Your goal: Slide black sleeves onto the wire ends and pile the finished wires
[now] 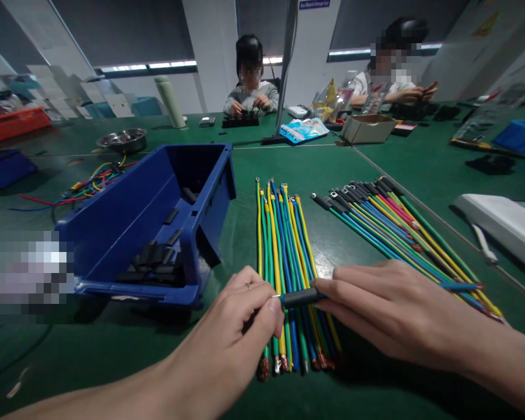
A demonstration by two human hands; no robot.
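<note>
A blue cable [457,286] runs sideways behind my right hand, its far end showing to the right. Around its left part sits a black sleeve [300,298], which my right hand [376,303] pinches at the right end between thumb and fingers. My left hand [245,315] is closed on the cable's left end; the fingers mostly hide the tip. Below both hands lies a row of green, yellow and blue cables [284,245], with metal lugs at the top and bare copper at the bottom. Further right, a bundle of cables [394,227] bears black sleeves at the lug ends.
A blue bin [126,198] with several loose black sleeves [153,262] stands at left. Behind it are loose wires [100,181] and a metal bowl [121,140]. A cardboard box [367,128], a blue packet [304,130] and two people working are across the table.
</note>
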